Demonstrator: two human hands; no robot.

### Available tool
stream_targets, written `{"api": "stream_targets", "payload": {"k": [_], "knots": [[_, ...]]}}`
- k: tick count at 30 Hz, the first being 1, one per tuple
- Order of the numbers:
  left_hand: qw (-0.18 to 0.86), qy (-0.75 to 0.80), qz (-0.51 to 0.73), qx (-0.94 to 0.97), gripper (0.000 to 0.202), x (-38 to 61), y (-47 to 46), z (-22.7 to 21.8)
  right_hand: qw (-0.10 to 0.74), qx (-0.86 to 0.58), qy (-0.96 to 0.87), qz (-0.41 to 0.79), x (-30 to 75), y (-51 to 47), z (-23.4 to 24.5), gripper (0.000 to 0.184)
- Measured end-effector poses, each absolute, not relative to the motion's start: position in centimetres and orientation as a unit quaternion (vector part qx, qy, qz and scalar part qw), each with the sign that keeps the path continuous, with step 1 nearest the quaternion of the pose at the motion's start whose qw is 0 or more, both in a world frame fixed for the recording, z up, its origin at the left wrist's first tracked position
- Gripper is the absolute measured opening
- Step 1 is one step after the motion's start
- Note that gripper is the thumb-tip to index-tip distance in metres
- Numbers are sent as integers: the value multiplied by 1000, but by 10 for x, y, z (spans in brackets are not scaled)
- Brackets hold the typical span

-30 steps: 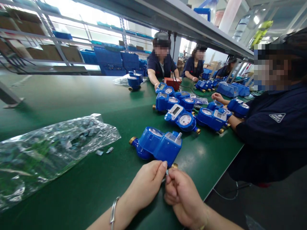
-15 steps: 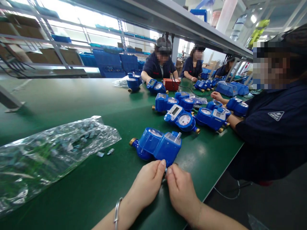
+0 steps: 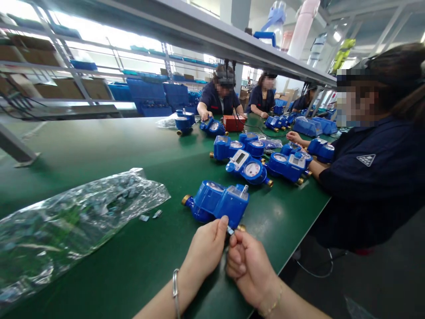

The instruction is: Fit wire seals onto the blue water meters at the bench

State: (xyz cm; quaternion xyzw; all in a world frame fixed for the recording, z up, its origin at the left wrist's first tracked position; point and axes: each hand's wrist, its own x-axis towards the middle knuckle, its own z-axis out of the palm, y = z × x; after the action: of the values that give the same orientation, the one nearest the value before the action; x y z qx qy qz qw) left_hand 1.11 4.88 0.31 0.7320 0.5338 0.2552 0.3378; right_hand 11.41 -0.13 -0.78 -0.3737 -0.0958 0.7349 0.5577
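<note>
We held a small metallic part (image 3: 230,231) pinched between the fingertips of our left hand (image 3: 206,249) and our right hand (image 3: 246,263). Both hands were closed on the part, with their thumbs and forefingers pressed together around it. The part was too small for us to identify further.

All positions below refer to the nearest blue water meter (image 3: 219,203), which lay on the green table (image 3: 99,141).

- The pinched part sat just in front of the meter's near edge, beside its brass end fitting (image 3: 241,227).
- A clear plastic bag (image 3: 66,221) of small pieces lay to the left of the meter, well apart from it.
- Two loose pieces (image 3: 150,216) lay between the bag and the meter.
- More blue meters (image 3: 247,166) lay beyond it.
- A co-worker in a dark uniform (image 3: 375,177) sat to its right.
</note>
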Motion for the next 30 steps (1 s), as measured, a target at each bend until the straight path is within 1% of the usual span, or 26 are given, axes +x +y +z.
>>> {"api": "stream_targets", "payload": {"k": [2, 4, 6, 7, 8, 9, 11, 13, 15, 17, 21, 22, 24, 27, 30], "knots": [[308, 556, 269, 723, 53, 2, 51, 1, 599, -437, -178, 648, 124, -7, -19, 27], [254, 572, 308, 716, 52, -7, 52, 0, 646, -491, -246, 530, 139, -8, -32, 28], [201, 570, 357, 712, 42, -13, 53, 0, 665, -530, -290, 440, 157, -1, -42, 29], [174, 560, 381, 715, 35, -15, 52, 1, 662, -543, -306, 417, 165, 5, -47, 32], [144, 547, 400, 721, 29, -17, 52, 1, 655, -550, -321, 408, 172, 13, -50, 36], [110, 535, 414, 728, 27, -17, 52, 1, 648, -550, -334, 407, 178, 23, -53, 41], [42, 518, 428, 740, 35, -18, 54, -1, 641, -534, -356, 421, 183, 44, -56, 52], [14, 521, 422, 742, 41, -21, 57, -6, 640, -508, -371, 442, 182, 64, -58, 59], [42, 517, 410, 750, 46, -26, 63, -12, 639, -479, -390, 458, 179, 78, -57, 63], [94, 493, 386, 774, 54, -30, 70, -17, 640, -454, -412, 463, 176, 85, -57, 62], [164, 455, 353, 801, 87, -35, 81, -20, 647, -422, -453, 445, 178, 81, -55, 55], [183, 458, 359, 793, 91, -36, 84, -19, 648, -417, -461, 439, 178, 79, -54, 54], [249, 465, 379, 761, 88, -38, 88, -13, 654, -404, -474, 430, 176, 73, -50, 52], [385, 460, 411, 686, 84, -43, 90, -1, 670, -373, -477, 429, 169, 63, -39, 48], [528, 423, 442, 589, 79, -47, 83, 10, 678, -349, -475, 439, 162, 50, -22, 42]]}}
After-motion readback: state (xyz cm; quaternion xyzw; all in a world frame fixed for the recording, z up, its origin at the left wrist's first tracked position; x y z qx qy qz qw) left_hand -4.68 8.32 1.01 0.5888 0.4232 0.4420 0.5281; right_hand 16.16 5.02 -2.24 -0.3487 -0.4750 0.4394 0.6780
